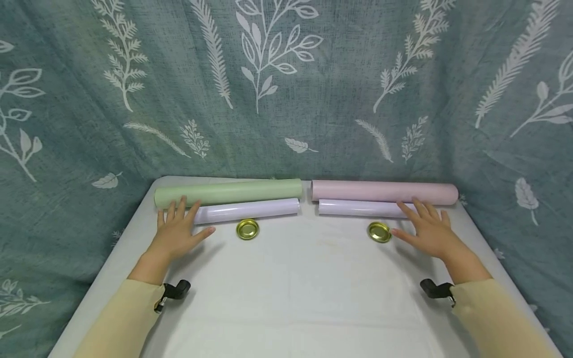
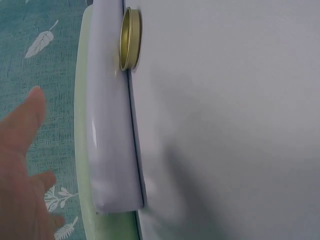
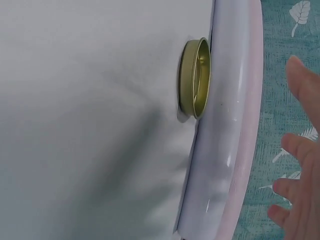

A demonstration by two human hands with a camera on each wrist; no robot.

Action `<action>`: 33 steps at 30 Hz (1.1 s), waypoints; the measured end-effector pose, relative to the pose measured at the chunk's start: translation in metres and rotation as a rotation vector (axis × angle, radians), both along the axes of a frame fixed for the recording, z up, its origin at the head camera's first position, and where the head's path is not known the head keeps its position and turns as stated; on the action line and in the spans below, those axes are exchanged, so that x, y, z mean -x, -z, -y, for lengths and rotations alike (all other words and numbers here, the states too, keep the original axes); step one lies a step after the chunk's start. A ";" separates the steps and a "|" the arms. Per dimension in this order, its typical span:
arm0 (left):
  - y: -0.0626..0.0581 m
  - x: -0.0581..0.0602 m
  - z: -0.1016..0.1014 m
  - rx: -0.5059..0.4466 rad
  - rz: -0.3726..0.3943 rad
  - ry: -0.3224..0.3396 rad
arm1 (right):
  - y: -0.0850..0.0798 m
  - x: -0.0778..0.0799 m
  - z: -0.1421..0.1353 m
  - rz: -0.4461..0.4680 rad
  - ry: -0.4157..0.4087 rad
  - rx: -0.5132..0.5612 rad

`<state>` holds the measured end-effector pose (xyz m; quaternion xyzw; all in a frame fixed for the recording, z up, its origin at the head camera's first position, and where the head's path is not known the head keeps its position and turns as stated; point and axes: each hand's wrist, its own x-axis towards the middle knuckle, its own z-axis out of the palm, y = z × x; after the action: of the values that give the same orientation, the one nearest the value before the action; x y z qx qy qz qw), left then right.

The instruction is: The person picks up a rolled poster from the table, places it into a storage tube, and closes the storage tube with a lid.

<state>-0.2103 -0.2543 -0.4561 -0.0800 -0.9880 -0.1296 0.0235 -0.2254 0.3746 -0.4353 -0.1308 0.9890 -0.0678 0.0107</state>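
My left hand (image 1: 176, 233), fingers spread, hovers over the left end of a glossy pale lavender roll (image 1: 248, 211). Behind that roll lies a thicker light green roll (image 1: 233, 191). A small round gold tin lid (image 1: 247, 229) sits just in front of the lavender roll. On the other side my right hand (image 1: 427, 228) is also spread, above the right end of a second lavender roll (image 1: 358, 208), with a pink roll (image 1: 380, 192) behind it. The right thumb overlaps the edge of another gold lid (image 1: 379, 231) in the head view. Neither hand holds anything.
A white-covered table (image 1: 286, 288) carries all the rolls and lids. Blue-green cloth with white leaf prints (image 1: 331, 89) hangs behind the table and on both sides. Each wrist wears a black camera mount, one on the left (image 1: 176, 290) and one on the right (image 1: 436, 288).
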 end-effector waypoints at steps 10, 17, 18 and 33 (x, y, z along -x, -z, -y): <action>-0.001 0.023 -0.015 -0.044 -0.006 0.046 | -0.004 0.016 0.016 -0.046 -0.048 0.027; -0.003 0.039 -0.025 -0.044 0.003 0.059 | -0.001 0.032 0.017 -0.047 -0.050 0.037; -0.003 0.041 -0.026 -0.044 0.008 0.061 | -0.001 0.034 0.017 -0.045 -0.051 0.041; -0.006 0.080 -0.045 0.002 0.062 0.077 | 0.004 0.055 0.030 -0.070 -0.103 0.171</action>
<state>-0.2907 -0.2097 -0.4501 -0.1140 -0.9846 -0.1318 -0.0122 -0.2806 0.3445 -0.4397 -0.1840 0.9714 -0.1465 -0.0315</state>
